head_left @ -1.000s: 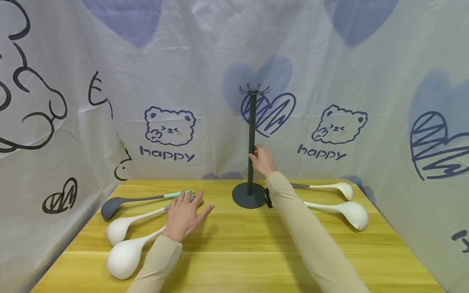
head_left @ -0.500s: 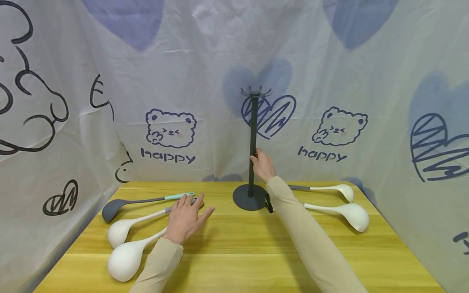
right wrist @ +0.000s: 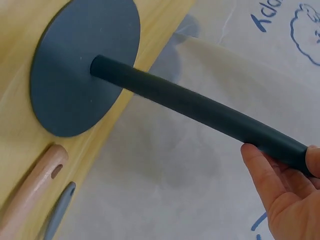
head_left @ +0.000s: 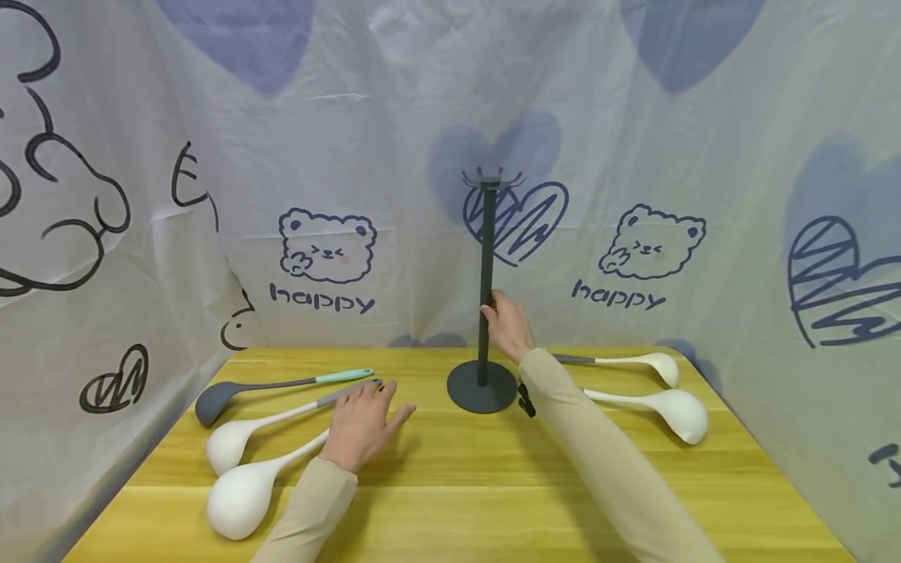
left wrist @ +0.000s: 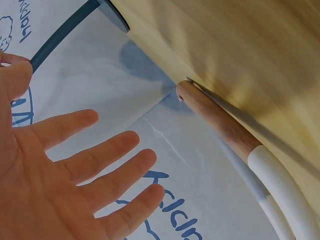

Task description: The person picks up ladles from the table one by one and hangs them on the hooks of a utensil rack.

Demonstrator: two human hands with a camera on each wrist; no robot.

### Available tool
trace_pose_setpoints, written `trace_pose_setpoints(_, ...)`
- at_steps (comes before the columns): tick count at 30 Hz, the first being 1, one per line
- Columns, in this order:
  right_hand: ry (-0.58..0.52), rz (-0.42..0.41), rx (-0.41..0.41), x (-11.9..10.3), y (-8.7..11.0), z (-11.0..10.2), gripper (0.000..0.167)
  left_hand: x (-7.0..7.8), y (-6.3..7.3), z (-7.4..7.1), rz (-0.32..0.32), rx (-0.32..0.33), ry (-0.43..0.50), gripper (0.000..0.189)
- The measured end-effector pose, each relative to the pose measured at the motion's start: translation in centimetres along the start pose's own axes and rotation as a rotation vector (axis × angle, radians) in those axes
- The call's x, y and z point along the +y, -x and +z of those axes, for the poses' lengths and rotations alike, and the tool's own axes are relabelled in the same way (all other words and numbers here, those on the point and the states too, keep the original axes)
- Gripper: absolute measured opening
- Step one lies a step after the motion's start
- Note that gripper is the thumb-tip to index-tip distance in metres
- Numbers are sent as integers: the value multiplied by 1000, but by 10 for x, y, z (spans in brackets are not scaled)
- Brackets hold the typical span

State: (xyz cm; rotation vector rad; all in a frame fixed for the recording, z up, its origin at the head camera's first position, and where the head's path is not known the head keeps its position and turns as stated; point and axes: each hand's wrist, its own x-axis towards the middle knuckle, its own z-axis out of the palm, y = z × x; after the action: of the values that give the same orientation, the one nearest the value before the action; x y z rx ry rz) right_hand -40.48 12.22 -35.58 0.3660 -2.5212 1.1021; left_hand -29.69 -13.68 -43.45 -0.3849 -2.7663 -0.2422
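A dark rack (head_left: pixel 487 242) with a round base (head_left: pixel 482 397) and several hooks on top stands upright on the table. My right hand (head_left: pixel 510 324) holds its pole partway up; in the right wrist view, thumb and fingers are around the pole (right wrist: pixel 185 102). My left hand (head_left: pixel 362 426) hovers palm down, fingers spread and holding nothing, near the handles of the left ladles. Those are a dark ladle (head_left: pixel 217 401) with a mint handle, a white ladle (head_left: pixel 228 446) with a grey handle, and a larger white ladle (head_left: pixel 239 500) with a wooden handle (left wrist: pixel 220 117).
At the right lie a white ladle (head_left: pixel 662 366) with a grey handle and a bigger white ladle (head_left: pixel 679 413), whose wooden handle (right wrist: pixel 37 185) shows in the right wrist view. A printed cloth (head_left: pixel 408 266) encloses the wooden table (head_left: pixel 450 485) at back and sides.
The rack has shifted slightly toward me, with my right hand on its pole. My left hand has drifted a little nearer and to the right. The ladles have stayed in place.
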Motion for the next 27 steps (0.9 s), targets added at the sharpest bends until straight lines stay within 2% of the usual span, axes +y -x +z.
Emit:
trace_pose_setpoints(15, 16, -71, -31, -6, 28, -11, 21, 8, 2, 10, 88, 107, 14, 43)
trace_pose_setpoints(27, 0, -102, -68, -17, 50, -14, 19, 2, 1, 4, 60, 129, 20, 34)
